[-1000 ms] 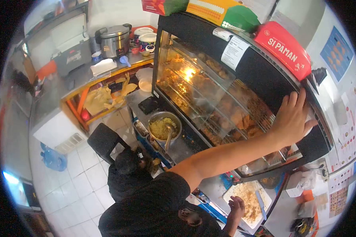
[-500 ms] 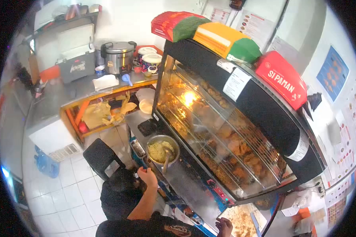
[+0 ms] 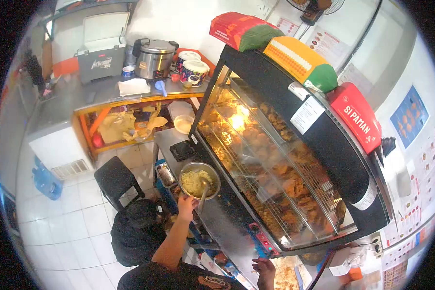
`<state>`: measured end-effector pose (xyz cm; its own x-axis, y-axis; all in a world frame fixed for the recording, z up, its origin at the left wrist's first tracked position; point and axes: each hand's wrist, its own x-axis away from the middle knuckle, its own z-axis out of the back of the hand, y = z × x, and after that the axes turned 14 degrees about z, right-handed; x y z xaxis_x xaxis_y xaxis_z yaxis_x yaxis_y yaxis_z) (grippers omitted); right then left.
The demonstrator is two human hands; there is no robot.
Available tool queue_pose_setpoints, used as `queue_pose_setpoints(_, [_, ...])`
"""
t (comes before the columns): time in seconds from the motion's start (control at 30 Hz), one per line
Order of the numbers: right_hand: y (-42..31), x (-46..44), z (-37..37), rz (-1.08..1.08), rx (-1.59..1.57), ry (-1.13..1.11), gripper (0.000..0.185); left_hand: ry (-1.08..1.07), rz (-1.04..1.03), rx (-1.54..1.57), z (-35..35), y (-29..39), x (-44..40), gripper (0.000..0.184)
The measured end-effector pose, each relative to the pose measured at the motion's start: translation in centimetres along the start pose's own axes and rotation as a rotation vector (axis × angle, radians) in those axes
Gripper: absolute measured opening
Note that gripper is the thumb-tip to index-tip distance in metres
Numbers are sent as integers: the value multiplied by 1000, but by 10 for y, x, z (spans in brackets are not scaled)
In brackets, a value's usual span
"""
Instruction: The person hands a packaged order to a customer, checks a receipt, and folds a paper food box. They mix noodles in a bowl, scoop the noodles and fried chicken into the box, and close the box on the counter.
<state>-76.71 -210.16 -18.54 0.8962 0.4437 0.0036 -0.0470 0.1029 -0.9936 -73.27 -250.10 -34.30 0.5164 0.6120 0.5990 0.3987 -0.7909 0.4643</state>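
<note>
My left hand [image 3: 186, 208] is at the near rim of a metal bowl [image 3: 219, 186], beside the handle of a ladle [image 3: 202, 202]. Its fingers look slightly apart, and I see nothing held in them. Inside the bowl is a pale yellow, crumbly food [image 3: 192, 182], and the ladle's head rests in it. Lower down, my right hand [image 3: 264, 269] hovers by a board [image 3: 286, 270] covered in brown crumbs. Its fingers are bent and apart, with nothing visible between them. A knife [image 3: 298, 278] lies on that board.
A lit glass display cabinet [image 3: 270, 164] full of fried food stands along the metal counter [image 3: 227, 222]. A black stool [image 3: 116, 179] is on the tiled floor to the left. Farther back are a rice cooker [image 3: 155, 60], patterned pots [image 3: 194, 72] and a grey cool box [image 3: 101, 65].
My left hand has moved up and right to the bowl's rim and the ladle handle. My right hand has shifted a little left and up. The view has turned slightly.
</note>
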Motion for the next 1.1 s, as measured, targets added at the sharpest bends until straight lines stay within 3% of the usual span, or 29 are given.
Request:
queue_pose_setpoints(0.2, [48, 12, 23, -119, -134, 44, 26, 54, -72, -42, 2, -7, 1, 16])
queue_pose_setpoints(0.27, [49, 18, 24, -102, -129, 45, 27, 142, -112, -145, -3, -5, 9, 14])
queue_pose_setpoints(0.37, [38, 20, 18, -45, -98, 14, 28, 102, -59, -98, 7, -14, -2, 13])
queue_pose_setpoints(0.5, [42, 16, 18, -23, -88, -97, 36, 106, -127, -267, 11, -23, 19, 12])
queue_pose_setpoints(0.6, [44, 11, 2, -103, -126, 24, 20, 13, -134, -348, 22, -33, 39, 11])
queue_pose_setpoints(0.73, [48, 2, -14, -90, -67, -75, 28, -30, 1, -531, 34, -43, 76, 14])
queue_pose_setpoints(0.77, [44, -3, -21, -89, -72, -129, 31, -93, -94, -728, 52, -61, 63, 20])
queue_pose_setpoints(0.87, [69, -15, -44, -141, -25, -162, 32, -148, 72, -652, 57, -85, 93, 21])
queue_pose_setpoints(0.93, [78, -21, -66, -215, -106, -187, 30, -184, 23, -947, 32, -67, 145, 18])
queue_pose_setpoints(0.97, [79, -26, -76, -287, -4, -257, 32, -194, 13, -1064, 27, -67, 159, 17])
queue_pose_setpoints(1.03, [83, -33, -91, -434, 197, -401, 37, -343, 83, -973, 39, -99, 154, 16])
queue_pose_setpoints(1.1, [110, -26, -76, -371, 69, -406, 46, -320, 87, -1043, 36, -107, 165, 16])
